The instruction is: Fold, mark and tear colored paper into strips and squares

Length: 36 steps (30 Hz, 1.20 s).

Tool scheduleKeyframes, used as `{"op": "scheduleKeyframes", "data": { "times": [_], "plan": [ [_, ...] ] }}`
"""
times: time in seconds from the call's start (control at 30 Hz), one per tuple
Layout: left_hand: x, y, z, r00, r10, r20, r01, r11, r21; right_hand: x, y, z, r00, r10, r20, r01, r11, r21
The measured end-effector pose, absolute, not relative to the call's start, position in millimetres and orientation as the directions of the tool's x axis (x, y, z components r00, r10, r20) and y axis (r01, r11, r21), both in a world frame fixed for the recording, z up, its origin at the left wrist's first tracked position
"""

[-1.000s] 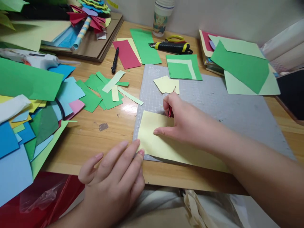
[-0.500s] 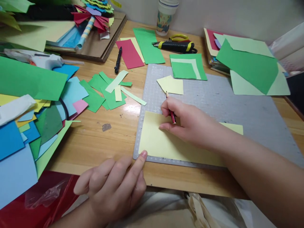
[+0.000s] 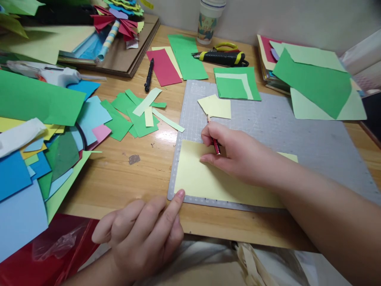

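A pale yellow sheet of paper [image 3: 202,178] lies on the grey cutting mat [image 3: 282,131]. My right hand [image 3: 238,153] rests on the sheet and is closed round a red pencil [image 3: 214,143], its point toward the mat's far side. My left hand [image 3: 143,232] sits at the table's near edge with fingers curled; its index fingertip touches the sheet's near left corner. A smaller yellow piece [image 3: 214,106] lies on the mat beyond the pencil.
Green and pale strips [image 3: 133,115] lie left of the mat. A heap of coloured paper [image 3: 38,131] fills the left side, with a glue gun [image 3: 47,73]. A black pen [image 3: 148,75], utility knife [image 3: 223,58], cup [image 3: 210,20] and green sheets [image 3: 312,79] sit behind.
The yellow sheet slid fully onto the mat, its near edge now square with it. My left hand's fingers curled in, leaving only the index fingertip at the corner. The pencil tilted in my right hand.
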<state>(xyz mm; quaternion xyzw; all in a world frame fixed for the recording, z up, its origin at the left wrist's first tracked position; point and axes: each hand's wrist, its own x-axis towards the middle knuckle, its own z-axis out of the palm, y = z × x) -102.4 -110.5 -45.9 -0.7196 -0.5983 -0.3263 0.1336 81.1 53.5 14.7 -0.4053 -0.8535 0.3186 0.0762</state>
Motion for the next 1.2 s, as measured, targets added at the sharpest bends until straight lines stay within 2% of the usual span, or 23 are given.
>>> {"op": "scheduleKeyframes", "data": {
  "times": [0.1,0.23,0.4,0.5,0.57,0.67,0.83,1.03,1.2],
  "plan": [
    [-104.4,-111.7,-47.1,0.070,0.788,0.612,0.952,-0.236,0.196,80.5,54.1,15.9,-0.664,0.736,-0.133,0.644,0.473,-0.601],
    [-109.8,-108.8,-43.7,0.262,0.755,0.601,0.929,-0.365,0.053,79.5,54.8,16.6,-0.663,0.736,-0.137,0.647,0.472,-0.599],
    [-104.5,-108.1,-40.7,0.102,0.785,0.611,0.944,-0.269,0.188,78.8,55.1,16.5,-0.662,0.738,-0.129,0.646,0.476,-0.597],
    [-106.8,-108.2,-38.8,0.223,0.781,0.584,0.921,-0.365,0.137,79.6,55.1,16.1,-0.666,0.736,-0.122,0.639,0.479,-0.603],
    [-108.7,-107.2,-36.3,0.308,0.804,0.508,0.909,-0.407,0.092,80.4,55.0,15.7,-0.667,0.735,-0.120,0.636,0.479,-0.604],
    [-106.3,-103.1,-31.0,0.284,0.850,0.444,0.916,-0.377,0.137,81.6,54.5,14.5,-0.666,0.738,-0.109,0.636,0.486,-0.599],
    [-99.1,-94.0,-24.4,0.280,0.857,0.433,0.891,-0.400,0.215,81.6,53.6,10.8,-0.625,0.777,-0.067,0.669,0.490,-0.559],
    [-100.1,-92.4,-23.3,0.286,0.859,0.425,0.882,-0.409,0.233,80.0,53.5,8.3,-0.606,0.795,-0.036,0.688,0.501,-0.526],
    [-99.0,-93.9,-23.7,0.267,0.860,0.434,0.893,-0.390,0.224,80.4,53.8,8.0,-0.623,0.781,-0.025,0.663,0.511,-0.548]
  ]
}}
